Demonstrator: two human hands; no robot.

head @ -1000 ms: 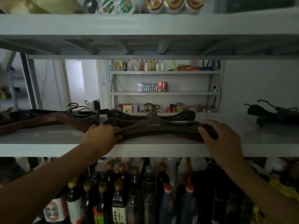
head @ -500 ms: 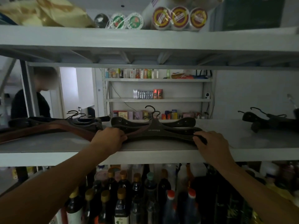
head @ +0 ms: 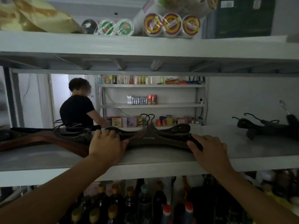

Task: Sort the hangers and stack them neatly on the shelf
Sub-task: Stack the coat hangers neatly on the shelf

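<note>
Dark plastic hangers (head: pixel 150 139), stacked mid-shelf (head: pixel 161 160) between a brown wooden pile (head: pixel 32 139) and black ones (head: pixel 265 128). Left hand (head: pixel 106 144) and right hand (head: pixel 208 149) clasp opposite ends, fingers curled over them. Likely stiff, light, slippery (hooks may snag); best held at both ends.

Head cam has tilted up vs 1 s ago, so more of the top shelf (head: pixel 145 44) shows. A person (head: pixel 76 104) in a dark top has come into view behind the rack, at left, back turned, w/ one arm reaching right.
</note>
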